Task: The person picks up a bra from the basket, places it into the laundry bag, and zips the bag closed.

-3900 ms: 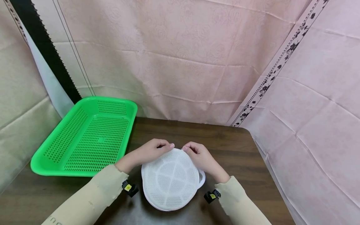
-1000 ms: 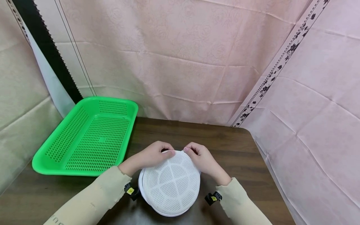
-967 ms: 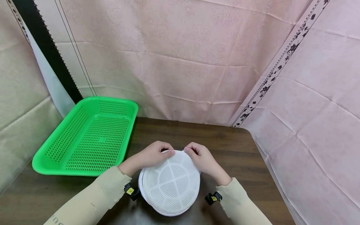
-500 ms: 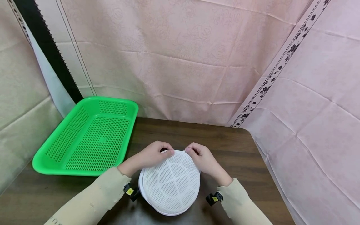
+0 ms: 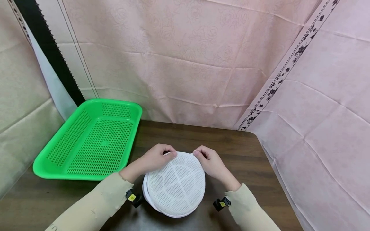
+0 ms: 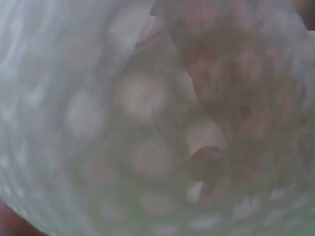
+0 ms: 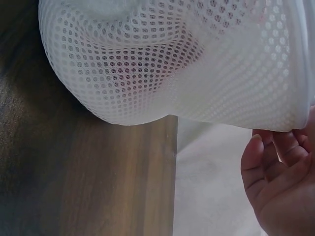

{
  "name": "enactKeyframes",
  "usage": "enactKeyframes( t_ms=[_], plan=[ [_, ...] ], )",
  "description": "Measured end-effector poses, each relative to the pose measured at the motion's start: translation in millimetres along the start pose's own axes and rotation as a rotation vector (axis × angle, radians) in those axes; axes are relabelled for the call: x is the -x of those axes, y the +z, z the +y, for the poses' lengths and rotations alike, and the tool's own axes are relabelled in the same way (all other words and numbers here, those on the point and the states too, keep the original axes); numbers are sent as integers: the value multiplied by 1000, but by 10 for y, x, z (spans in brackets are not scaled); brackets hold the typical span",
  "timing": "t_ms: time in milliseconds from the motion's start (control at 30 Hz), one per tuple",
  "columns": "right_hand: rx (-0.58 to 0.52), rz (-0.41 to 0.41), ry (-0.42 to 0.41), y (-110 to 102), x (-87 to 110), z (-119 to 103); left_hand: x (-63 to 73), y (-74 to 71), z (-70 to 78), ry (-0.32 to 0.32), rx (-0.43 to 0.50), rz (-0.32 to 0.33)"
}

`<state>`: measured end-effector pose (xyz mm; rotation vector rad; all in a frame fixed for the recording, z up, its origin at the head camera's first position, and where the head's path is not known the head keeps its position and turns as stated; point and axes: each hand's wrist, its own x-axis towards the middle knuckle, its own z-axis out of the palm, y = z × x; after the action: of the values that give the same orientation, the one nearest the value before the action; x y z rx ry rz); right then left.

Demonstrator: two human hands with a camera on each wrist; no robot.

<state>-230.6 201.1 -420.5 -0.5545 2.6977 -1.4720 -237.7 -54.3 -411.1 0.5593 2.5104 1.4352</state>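
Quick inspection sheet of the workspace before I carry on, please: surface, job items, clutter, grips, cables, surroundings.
Surface: dark wood-grain table; its far right corner is rounded.
Job's things: white mesh bag, round, held by its far edge; whether it touches the table, I can't tell.
Clutter: nothing seen.
Grips: left grip and right grip, both bare hands, pinch the bag's far edge, the left one left of the right.
Cables: nothing seen; a small black device sits at each wrist.
Surroundings: green basket to the left, no contents seen; pale cloth behind and on both sides. Left wrist view is too blurred for detail.
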Motion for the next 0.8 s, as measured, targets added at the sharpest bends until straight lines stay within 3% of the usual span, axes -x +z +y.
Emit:
enactKeyframes(
  t_ms=[267,533,800],
  plan=[
    [2,45,2,6,-17,19,3,0,-6,-45,24,52],
    [10,120,-3,9,-25,30,-9,-34,-23,-39,30,124],
    [-2,169,7,52,-13,48,4,-20,-46,-57,66,145]
  ],
)
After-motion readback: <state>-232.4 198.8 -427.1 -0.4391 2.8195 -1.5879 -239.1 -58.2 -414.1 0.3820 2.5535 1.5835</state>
